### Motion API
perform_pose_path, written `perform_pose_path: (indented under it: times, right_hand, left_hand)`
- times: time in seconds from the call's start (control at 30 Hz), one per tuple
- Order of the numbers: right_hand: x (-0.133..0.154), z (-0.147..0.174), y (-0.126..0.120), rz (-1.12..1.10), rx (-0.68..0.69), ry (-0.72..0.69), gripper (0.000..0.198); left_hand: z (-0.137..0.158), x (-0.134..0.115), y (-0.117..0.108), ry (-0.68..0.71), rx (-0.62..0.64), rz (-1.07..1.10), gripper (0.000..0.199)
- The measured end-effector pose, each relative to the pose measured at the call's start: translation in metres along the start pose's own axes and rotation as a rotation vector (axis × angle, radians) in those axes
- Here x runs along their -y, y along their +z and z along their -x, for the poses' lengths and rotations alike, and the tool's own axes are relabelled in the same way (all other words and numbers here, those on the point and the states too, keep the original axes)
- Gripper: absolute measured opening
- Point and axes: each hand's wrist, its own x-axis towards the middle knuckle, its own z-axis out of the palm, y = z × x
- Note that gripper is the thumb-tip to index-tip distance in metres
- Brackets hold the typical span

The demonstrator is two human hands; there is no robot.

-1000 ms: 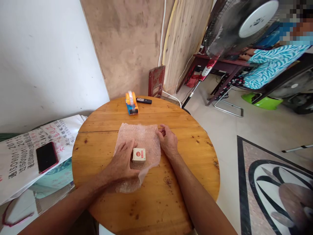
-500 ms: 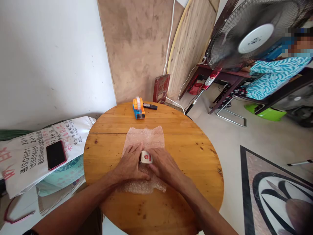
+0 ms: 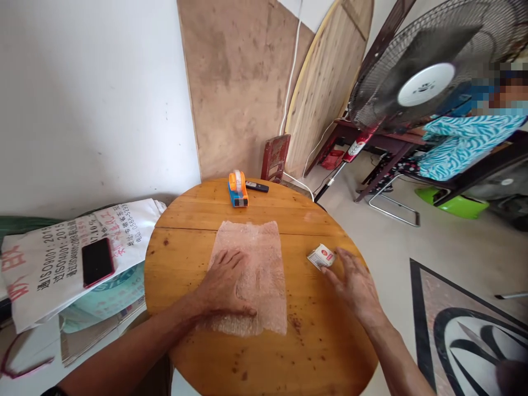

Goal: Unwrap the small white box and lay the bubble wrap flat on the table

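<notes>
In the head view, the grip of the right hand (image 3: 357, 289) is set right of centre, thumb and fingers parted around the near right end of the small box (image 3: 322, 256); whether the box is pinched or merely flanked cannot be told. The box is seen on the table (image 3: 322, 341), up and left of that hand, which is much the nearer; no clear long axis is shown. By the left hand (image 3: 220, 283), fingers spread wide, the bubble wrap (image 3: 262, 264) is covered at its left side, its longer axis running up the frame.
</notes>
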Motion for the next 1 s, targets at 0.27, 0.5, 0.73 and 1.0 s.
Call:
perform_pose_path:
  times: [0.27,0.5,0.73,1.0]
  right_hand:
    - [0.121,0.009,-0.020,-0.251,-0.010,-0.245,0.048]
    - [0.145,-0.060,0.010,-0.750,0.626,0.431,0.069]
    - [0.182,-0.092,0.021,-0.949,0.716,0.372,0.091]
    - [0.183,-0.058,0.002,-0.721,0.412,-0.177,0.063]
  left_hand:
    - [0.001,0.004,0.007,0.076,-0.115,-0.021,0.125]
    - [0.004,0.005,0.017,0.146,-0.242,-0.060,0.116]
    - [0.007,-0.004,0.011,0.140,-0.256,-0.110,0.100]
    - [0.009,-0.009,0.007,0.145,-0.292,-0.118,0.084]
